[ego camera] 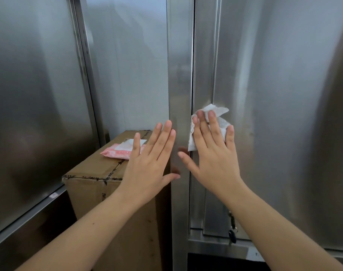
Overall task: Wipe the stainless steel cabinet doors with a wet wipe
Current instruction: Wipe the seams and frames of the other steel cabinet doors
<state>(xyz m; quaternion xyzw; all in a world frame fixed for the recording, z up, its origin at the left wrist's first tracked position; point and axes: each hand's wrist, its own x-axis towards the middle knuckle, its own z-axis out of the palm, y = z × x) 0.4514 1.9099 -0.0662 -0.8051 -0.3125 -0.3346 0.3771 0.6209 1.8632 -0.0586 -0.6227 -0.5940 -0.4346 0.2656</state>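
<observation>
A white wet wipe point(218, 112) lies crumpled against the stainless steel cabinet door point(280, 114) on the right, near its left edge. My right hand point(211, 153) presses the wipe flat onto the door with straight fingers spread over it. My left hand point(149, 163) is flat with straight fingers against the steel post point(179, 65) between the doors, holding nothing.
A cardboard box point(100, 178) stands in the gap to the left of the post, with a pink wet wipe packet point(118, 151) on top. Another steel door point(34, 94) fills the left side. Keys point(232, 231) hang from a lock low on the right door.
</observation>
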